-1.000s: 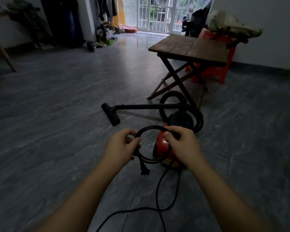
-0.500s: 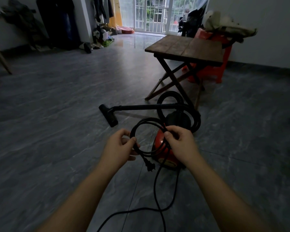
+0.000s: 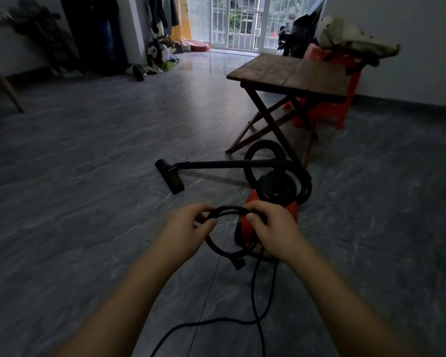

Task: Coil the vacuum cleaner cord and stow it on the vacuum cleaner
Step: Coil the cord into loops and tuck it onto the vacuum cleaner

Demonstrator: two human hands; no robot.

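Note:
A red vacuum cleaner with a black lid stands on the grey tiled floor, its black hose looped behind it and its wand and floor nozzle stretched to the left. In front of it I hold a small coil of black cord. My left hand pinches the coil's left side. My right hand grips its right side with the thumb on top. The plug dangles under the coil. Loose cord trails down onto the floor toward me.
A folding wooden table stands just behind the vacuum, with red plastic stools and a bundle of cloth beyond it. Clothes and shoes are piled by the far wall near a barred glass door. Bare tiled floor spreads to the left.
The coil has tipped from facing me to lying flatter, and the plug has swung right. Both hands keep their hold and have come a little closer together.

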